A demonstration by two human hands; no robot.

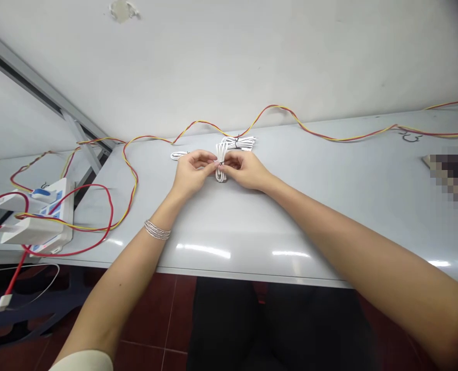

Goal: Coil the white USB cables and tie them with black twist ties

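Between my two hands a coiled white cable (221, 152) stands upright, bound at its middle by a dark twist tie. My left hand (194, 172) pinches the bundle from the left, thumb and fingertips at the tie. From the right, my right hand (246, 169) pinches it at the same height. Right behind lies another bundled white cable (242, 143), also tied with a dark twist tie. A further white cable coil (178, 155) shows partly behind my left hand, its rest hidden by the fingers.
A twisted red and yellow wire (200, 122) runs along the wall at the back of the grey table (229, 226). At left sits a white power strip (64, 206) with plugs and a looped red cable (111, 206). Loose dark twist ties (410, 137) lie at right, near a blurred-out object (455, 178).
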